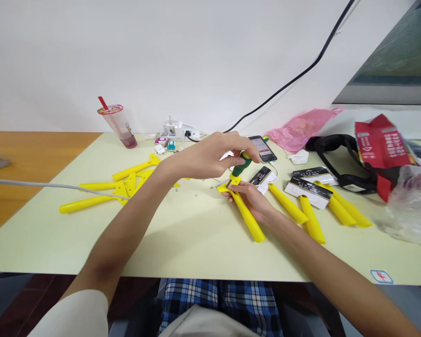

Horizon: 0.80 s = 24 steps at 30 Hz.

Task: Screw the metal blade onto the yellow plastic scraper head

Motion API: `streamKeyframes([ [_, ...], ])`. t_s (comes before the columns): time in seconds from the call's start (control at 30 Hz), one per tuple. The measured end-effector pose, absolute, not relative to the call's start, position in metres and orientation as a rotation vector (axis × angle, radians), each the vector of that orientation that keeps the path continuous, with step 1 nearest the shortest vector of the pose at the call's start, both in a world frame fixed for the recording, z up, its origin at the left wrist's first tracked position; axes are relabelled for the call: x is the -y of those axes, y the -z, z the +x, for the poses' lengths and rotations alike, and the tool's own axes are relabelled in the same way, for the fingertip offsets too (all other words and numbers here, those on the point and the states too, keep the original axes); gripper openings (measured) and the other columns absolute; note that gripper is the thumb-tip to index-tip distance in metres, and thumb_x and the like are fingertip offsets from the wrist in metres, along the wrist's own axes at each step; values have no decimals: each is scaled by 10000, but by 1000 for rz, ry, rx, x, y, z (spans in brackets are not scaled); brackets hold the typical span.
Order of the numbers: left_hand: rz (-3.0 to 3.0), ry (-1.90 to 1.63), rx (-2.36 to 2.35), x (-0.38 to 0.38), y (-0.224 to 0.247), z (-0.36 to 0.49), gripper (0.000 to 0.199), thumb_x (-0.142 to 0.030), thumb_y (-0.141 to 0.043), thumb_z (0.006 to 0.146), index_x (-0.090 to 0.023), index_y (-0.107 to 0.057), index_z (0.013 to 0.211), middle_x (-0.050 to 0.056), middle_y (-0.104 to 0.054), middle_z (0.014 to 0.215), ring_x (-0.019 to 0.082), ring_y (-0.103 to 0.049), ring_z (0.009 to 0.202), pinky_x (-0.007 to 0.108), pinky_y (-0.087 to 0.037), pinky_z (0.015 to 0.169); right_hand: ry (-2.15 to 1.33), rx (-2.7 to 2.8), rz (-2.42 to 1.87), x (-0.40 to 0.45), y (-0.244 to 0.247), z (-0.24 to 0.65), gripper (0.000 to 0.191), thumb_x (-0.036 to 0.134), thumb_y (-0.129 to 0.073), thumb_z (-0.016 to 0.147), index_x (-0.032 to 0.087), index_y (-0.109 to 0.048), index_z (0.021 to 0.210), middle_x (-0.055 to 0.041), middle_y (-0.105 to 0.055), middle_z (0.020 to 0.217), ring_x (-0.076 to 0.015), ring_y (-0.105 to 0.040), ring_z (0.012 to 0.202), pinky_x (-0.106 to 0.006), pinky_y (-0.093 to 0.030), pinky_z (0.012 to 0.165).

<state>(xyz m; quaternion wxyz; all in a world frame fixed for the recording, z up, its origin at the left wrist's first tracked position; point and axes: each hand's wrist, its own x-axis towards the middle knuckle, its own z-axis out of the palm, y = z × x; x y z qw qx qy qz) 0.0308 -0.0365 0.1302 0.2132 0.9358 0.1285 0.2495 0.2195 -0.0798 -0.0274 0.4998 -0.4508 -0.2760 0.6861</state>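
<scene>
My left hand (pixel 217 152) grips the handle of a green and yellow screwdriver (pixel 241 167) from above. The screwdriver tilts, and its tip meets the head of a yellow scraper (pixel 249 219). Closed around that head is my right hand (pixel 250 199), while the long yellow handle slants down toward the table's front edge. A thin strip like a blade shows at the head's left end; my fingers partly cover it. Tiny screws or metal bits lie on the table (pixel 182 238) left of the scraper. Several more yellow handles (pixel 287 203) lie to the right of my right hand.
Several yellow scrapers (pixel 91 203) are piled at left. A drink cup (pixel 121 126) leans near the wall, beside a power strip (pixel 191 133). Behind my hands lie a phone (pixel 263 149) and printed cards (pixel 308 192). Pink plastic (pixel 301 130), black headgear (pixel 351 164) and clear plastic (pixel 412 206) sit right.
</scene>
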Motion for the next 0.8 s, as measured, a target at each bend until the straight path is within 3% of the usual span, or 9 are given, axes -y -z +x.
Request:
streamKeyframes([
  [0.2, 2595, -763, -429, 36, -126, 34, 169, -331, -687, 950, -265, -774, 1079, 40, -803, 1101, 197, -726, 962, 331, -567, 824, -1671, 667, -1060, 79, 30, 221, 125, 40, -756, 829, 154, -727, 872, -79, -780, 907, -189, -778, 784, -206, -608, 580],
  [0.3, 2595, -780, -461, 35, -123, 37, 189, -386, -707, 939, -253, -756, 1066, 42, -802, 1088, 195, -728, 936, 320, -560, 797, -1677, 662, -1051, 78, 31, 222, 144, 41, -766, 825, 167, -722, 876, -70, -777, 893, -190, -780, 776, -210, -614, 584],
  [0.4, 2588, -817, -499, 34, -121, 36, 235, -341, -668, 961, -250, -731, 1168, 55, -793, 1140, 198, -734, 977, 324, -557, 829, -1679, 663, -1057, 79, 29, 221, 137, 46, -773, 822, 165, -723, 870, -77, -780, 913, -188, -779, 780, -207, -615, 588],
  [0.57, 2600, -848, -565, 31, -118, 34, 251, -288, -586, 1003, -236, -726, 1204, 60, -776, 1018, 196, -705, 891, 353, -546, 823, -1683, 654, -1075, 80, 25, 220, 102, 53, -767, 832, 146, -731, 852, -87, -782, 930, -180, -773, 782, -194, -606, 575],
  [0.8, 2672, -817, -545, 30, -119, 34, 333, -189, -543, 992, -301, -727, 1246, 85, -704, 1237, 220, -677, 1040, 388, -529, 917, -1686, 631, -1071, 80, 26, 220, 138, 30, -771, 815, 151, -725, 865, -87, -788, 934, -182, -775, 774, -202, -607, 575],
])
